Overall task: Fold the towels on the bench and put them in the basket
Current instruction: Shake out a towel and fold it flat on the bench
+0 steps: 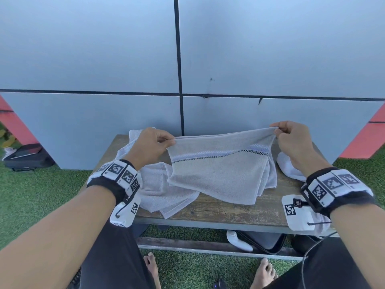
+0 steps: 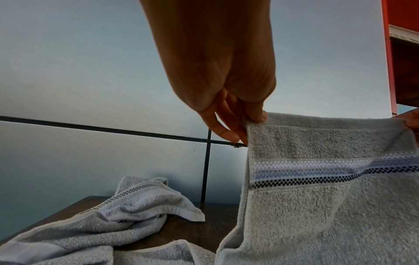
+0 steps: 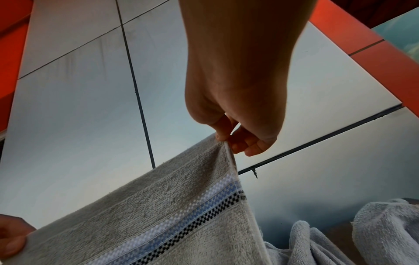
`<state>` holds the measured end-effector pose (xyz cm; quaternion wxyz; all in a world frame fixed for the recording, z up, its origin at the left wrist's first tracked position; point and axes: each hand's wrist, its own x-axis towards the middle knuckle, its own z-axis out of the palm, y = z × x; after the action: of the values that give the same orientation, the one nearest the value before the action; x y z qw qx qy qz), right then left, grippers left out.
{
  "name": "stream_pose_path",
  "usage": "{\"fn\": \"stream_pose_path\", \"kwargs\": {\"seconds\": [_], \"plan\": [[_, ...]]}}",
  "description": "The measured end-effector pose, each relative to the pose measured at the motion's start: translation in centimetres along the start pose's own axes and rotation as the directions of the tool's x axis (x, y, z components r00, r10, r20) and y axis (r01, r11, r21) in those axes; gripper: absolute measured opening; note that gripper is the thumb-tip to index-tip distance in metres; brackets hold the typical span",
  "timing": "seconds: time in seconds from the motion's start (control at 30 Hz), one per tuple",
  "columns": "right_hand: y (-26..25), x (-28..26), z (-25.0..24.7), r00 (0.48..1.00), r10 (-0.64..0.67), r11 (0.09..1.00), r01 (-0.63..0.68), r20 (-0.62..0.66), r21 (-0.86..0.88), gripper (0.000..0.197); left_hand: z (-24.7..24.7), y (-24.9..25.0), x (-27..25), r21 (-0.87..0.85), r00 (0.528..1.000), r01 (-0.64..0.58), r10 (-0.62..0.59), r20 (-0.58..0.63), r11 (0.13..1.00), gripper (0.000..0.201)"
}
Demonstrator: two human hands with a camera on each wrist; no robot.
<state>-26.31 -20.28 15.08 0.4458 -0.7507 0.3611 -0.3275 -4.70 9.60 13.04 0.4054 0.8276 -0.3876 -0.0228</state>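
Note:
A grey towel (image 1: 220, 170) with a white, blue and black checked band hangs stretched above the wooden bench (image 1: 229, 211), its lower part resting on the bench. My left hand (image 1: 164, 142) pinches its top left corner, and my right hand (image 1: 278, 131) pinches the top right corner. The left wrist view shows the thumb and fingers of the left hand (image 2: 251, 122) clamped on the towel (image 2: 328, 197) edge. In the right wrist view the right hand (image 3: 224, 141) pinches the towel (image 3: 170, 215) corner. No basket is in view.
A second light towel (image 1: 158, 188) lies crumpled on the left of the bench, and a white one (image 1: 289, 165) on the right. A grey panelled wall (image 1: 125, 59) stands just behind. A black bag (image 1: 27, 157) sits on the grass at left, and bare feet below.

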Motion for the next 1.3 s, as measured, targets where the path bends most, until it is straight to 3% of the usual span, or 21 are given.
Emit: {"fn": "stream_pose_path", "kwargs": {"seconds": [0.13, 0.3, 0.67, 0.77, 0.83, 0.9, 1.0, 1.07, 1.13, 1.23, 1.3], "plan": [[-0.4, 0.4, 0.0, 1.0, 0.008, 1.0, -0.008, -0.005, -0.019, 0.023, -0.5, 0.4, 0.3, -0.026, 0.999, -0.023, 0.022, -0.033, 0.999, 0.009], [-2.8, 1.4, -0.1, 0.999, -0.047, 0.999, 0.047, -0.01, -0.009, 0.023, -3.1, 2.1, 2.8, 0.089, 0.982, -0.135, 0.145, -0.123, 0.987, 0.009], [-9.7, 4.2, 0.8, 0.98, -0.192, 0.952, 0.201, -0.061, 0.231, 0.02, -9.4, 5.3, 8.7, 0.216, 0.966, -0.163, 0.2, -0.162, 0.963, 0.022], [-8.8, 3.2, 1.2, 0.966, -0.249, 0.934, 0.259, -0.072, 0.246, 0.02, -9.4, 4.8, 7.5, 0.211, 0.951, -0.157, 0.205, -0.231, 0.965, 0.024], [-6.5, 1.7, 1.5, 0.969, -0.244, 0.959, 0.247, -0.04, 0.141, 0.021, -8.4, 3.7, 5.5, 0.171, 0.952, -0.135, 0.176, -0.251, 0.976, 0.02], [-2.9, -0.2, 1.6, 0.981, -0.187, 0.982, 0.188, 0.039, -0.007, 0.022, -6.7, 1.9, 2.7, 0.147, 0.976, -0.065, 0.093, -0.197, 0.987, 0.017], [2.5, -3.5, 2.0, 0.968, -0.043, 0.988, 0.078, 0.246, -0.135, 0.02, -4.1, -1.6, -1.8, 0.233, 0.998, 0.01, -0.025, 0.061, 0.973, 0.019], [5.1, -5.2, 2.1, 0.931, 0.032, 0.975, 0.051, 0.363, -0.217, 0.018, -3.0, -3.3, -3.8, 0.281, 0.949, 0.066, -0.148, 0.279, 0.957, 0.021], [6.4, -6.3, 1.9, 0.871, 0.082, 0.967, 0.047, 0.484, -0.25, 0.017, -2.6, -4.1, -4.9, 0.366, 0.853, 0.123, -0.287, 0.436, 0.922, 0.016], [6.9, -6.9, 1.6, 0.728, 0.143, 0.963, 0.053, 0.671, -0.263, 0.017, -2.9, -3.9, -5.4, 0.402, 0.717, 0.178, -0.398, 0.573, 0.898, 0.009], [6.7, -6.5, 1.5, 0.689, 0.185, 0.965, 0.005, 0.7, -0.26, 0.016, -3.2, -3.4, -5.3, 0.392, 0.645, 0.208, -0.427, 0.634, 0.896, 0.011]]}}
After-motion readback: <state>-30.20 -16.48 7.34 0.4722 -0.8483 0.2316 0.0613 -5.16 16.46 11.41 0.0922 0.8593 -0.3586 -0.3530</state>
